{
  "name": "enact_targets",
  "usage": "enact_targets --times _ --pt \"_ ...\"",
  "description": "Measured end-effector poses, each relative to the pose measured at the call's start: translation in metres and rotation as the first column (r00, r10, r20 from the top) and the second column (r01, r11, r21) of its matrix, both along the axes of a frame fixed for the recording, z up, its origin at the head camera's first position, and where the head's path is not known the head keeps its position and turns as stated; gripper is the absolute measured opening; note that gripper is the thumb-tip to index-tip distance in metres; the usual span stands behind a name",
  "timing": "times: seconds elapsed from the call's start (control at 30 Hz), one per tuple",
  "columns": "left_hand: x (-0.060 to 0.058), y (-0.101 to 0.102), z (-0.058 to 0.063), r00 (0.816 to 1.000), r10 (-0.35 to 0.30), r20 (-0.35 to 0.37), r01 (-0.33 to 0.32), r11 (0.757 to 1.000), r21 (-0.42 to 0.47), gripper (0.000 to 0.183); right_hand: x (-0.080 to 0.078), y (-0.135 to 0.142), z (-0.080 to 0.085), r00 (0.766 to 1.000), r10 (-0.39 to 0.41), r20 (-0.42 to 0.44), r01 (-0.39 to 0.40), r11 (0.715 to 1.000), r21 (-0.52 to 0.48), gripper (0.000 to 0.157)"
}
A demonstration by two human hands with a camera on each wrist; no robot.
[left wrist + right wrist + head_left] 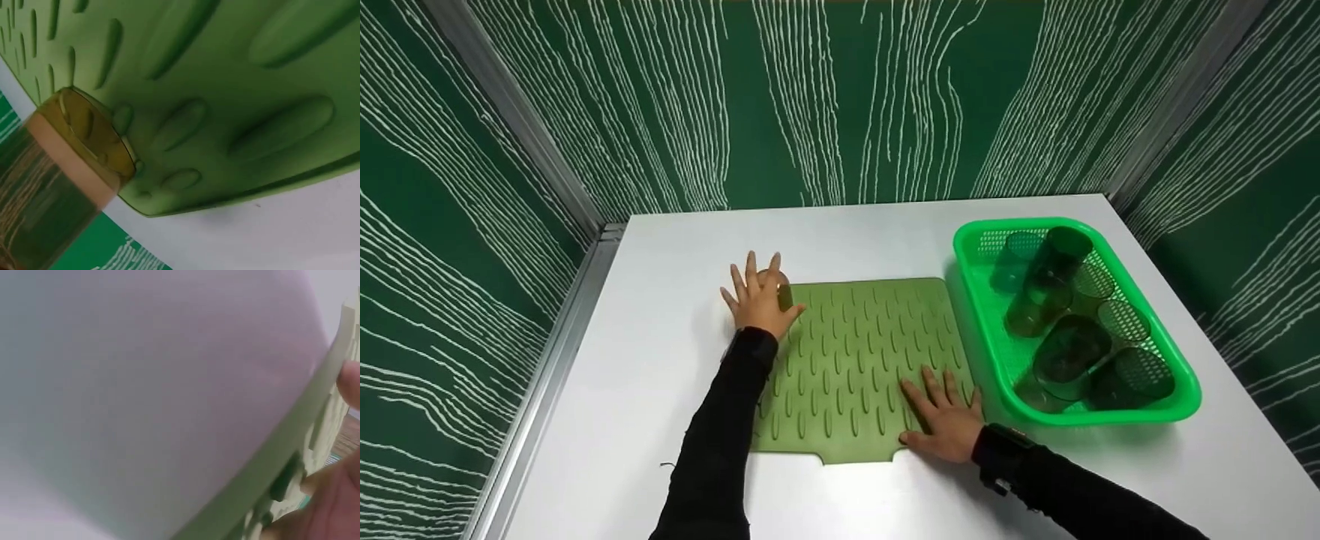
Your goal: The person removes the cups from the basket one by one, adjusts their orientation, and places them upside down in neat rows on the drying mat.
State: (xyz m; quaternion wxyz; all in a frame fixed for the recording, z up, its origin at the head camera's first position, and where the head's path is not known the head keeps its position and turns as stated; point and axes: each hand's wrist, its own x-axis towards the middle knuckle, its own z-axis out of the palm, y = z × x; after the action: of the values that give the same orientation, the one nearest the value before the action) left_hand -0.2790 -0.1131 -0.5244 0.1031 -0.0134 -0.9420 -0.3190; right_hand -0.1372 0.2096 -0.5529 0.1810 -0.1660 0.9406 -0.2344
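A green drying mat (855,352) with raised oval ridges lies on the white table. At its far left corner stands a see-through amber tumbler (785,295), mostly hidden behind my left hand (761,305) in the head view. That hand has its fingers spread and straight, just over or against the tumbler; contact cannot be told. In the left wrist view the tumbler (62,174) has one end on the mat's corner. My right hand (949,424) rests with spread fingers on the mat's near right corner. Its fingertips (315,481) show over the mat edge in the right wrist view.
Right of the mat sits a green plastic basket (1110,417) with several see-through tumblers (1072,352) lying or leaning in it. Green walls (907,97) with white wavy lines enclose the white table (615,360) at the back and both sides.
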Motion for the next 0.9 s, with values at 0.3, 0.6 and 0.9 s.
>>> enact_targets --times 0.3,0.6,0.9 --pt "0.023 0.041 0.014 0.983 0.027 -0.182 -0.002 0.991 0.134 0.106 -0.003 -0.006 0.029 0.995 0.006 -0.097 -0.014 0.997 -0.079 0.093" --pt "0.051 0.090 0.030 0.984 -0.176 -0.031 0.176 0.919 0.353 0.109 0.002 0.006 0.075 0.951 -0.008 -0.310 -0.024 0.995 -0.100 0.088" --pt "0.081 0.129 0.021 0.905 -0.417 0.080 0.313 0.783 0.538 0.092 0.005 0.047 0.107 0.823 -0.173 -0.541 0.137 0.985 -0.107 0.076"
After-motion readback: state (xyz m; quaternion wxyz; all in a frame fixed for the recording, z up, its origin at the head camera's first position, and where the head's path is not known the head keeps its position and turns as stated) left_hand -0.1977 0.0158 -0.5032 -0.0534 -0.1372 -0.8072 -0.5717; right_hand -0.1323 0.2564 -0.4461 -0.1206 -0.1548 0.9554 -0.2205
